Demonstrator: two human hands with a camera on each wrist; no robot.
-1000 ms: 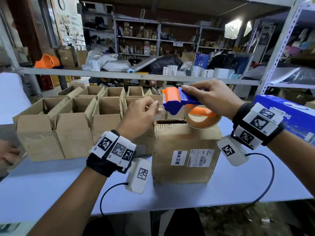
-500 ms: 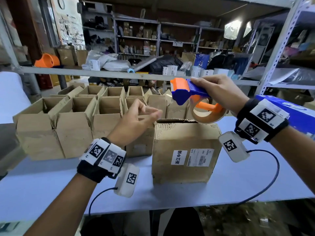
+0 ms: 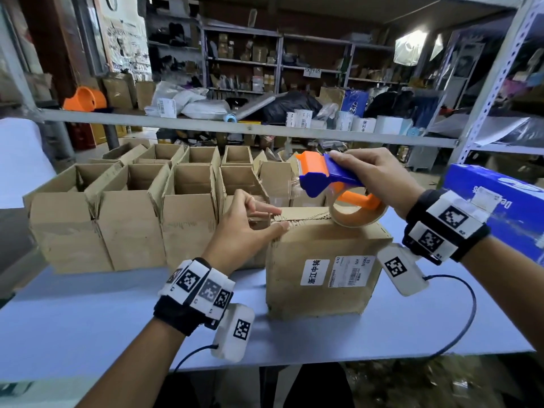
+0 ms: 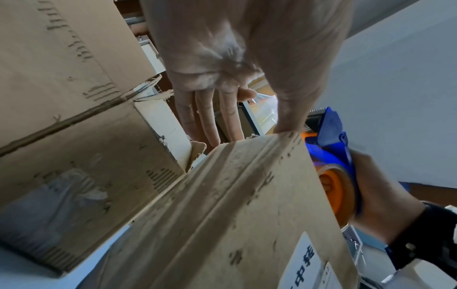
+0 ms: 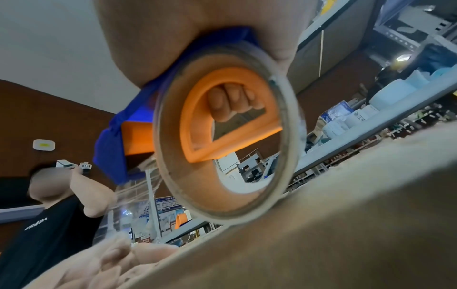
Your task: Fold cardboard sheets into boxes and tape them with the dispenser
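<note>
A closed cardboard box point(image 3: 323, 254) with white labels stands on the table in front of me. My right hand point(image 3: 374, 178) grips the blue and orange tape dispenser point(image 3: 326, 178), fingers curled through its orange handle point(image 5: 222, 125). The tape roll point(image 3: 356, 213) rests on the box's top, near its far edge. My left hand point(image 3: 250, 222) is at the box's upper left edge, fingers straight, thumb pressing on the top edge point(image 4: 289, 125). A clear strip of tape runs from the dispenser's mouth down to that hand.
Several open-topped cardboard boxes point(image 3: 123, 219) stand in rows to the left and behind. A blue carton point(image 3: 500, 207) lies at the right. A grey shelf rail point(image 3: 235, 128) crosses behind. Bare table surface point(image 3: 88, 319) lies near me on the left.
My left hand left the dispenser's mouth, opened, and came down to the box's upper left edge. The dispenser dropped until its roll sits on the box top.
</note>
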